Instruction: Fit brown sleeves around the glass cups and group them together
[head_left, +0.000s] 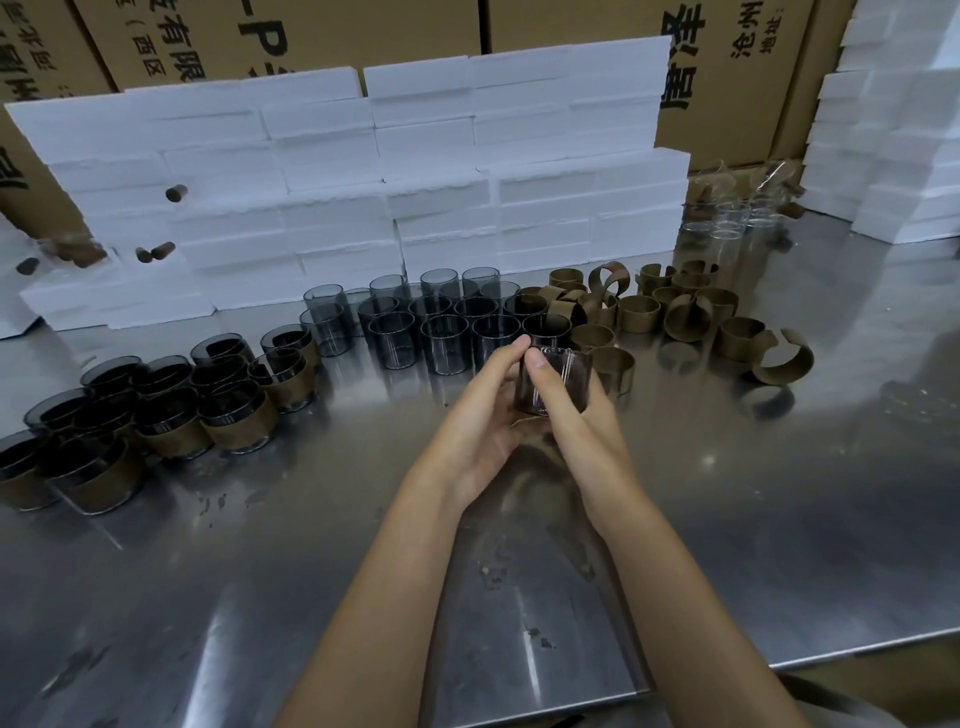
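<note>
Smoky glass cup (563, 382) gripped by curled fingers of both left hand (485, 415) and right hand (576, 415) above steel table (727, 493), bare cups (441, 322) behind, loose brown sleeves (675, 312) right

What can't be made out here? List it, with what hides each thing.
Head view only:
- Held glass cup: the left hand and right hand cover its base and sides; whether a sleeve is on it cannot be told.
- Sleeved cups: the leftmost are cut off by the frame's edge.
- Clear glasses: too small and blurred to count.
- Cardboard boxes: print is cut off by the top edge and foam blocks.
</note>
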